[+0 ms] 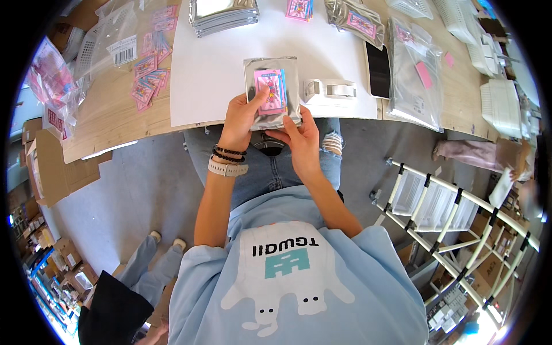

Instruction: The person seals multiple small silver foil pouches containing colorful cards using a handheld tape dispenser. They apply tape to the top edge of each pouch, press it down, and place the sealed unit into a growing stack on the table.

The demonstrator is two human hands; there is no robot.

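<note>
A silver foil pouch [291, 70] is held up at the near edge of the table, with a small stack of pink picture cards [270, 102] lying against its front. My left hand [237, 122] is closed on the pouch's left side, its thumb pressed over the cards. My right hand [302, 140] pinches the pouch's lower right corner between thumb and fingers. Its fingers behind the pouch are partly hidden. Just to the right on the white sheet [213, 75] sits a small white tape dispenser-like holder [330, 89].
Foil pouches [224, 23] are stacked at the back. Pink cards lie spread [150, 80] at left and stacked [299, 9] at the back. A black phone [378, 70] and clear bags [414, 86] lie right. A pipe-frame rack [454, 201] stands right; another person [118, 310] is behind left.
</note>
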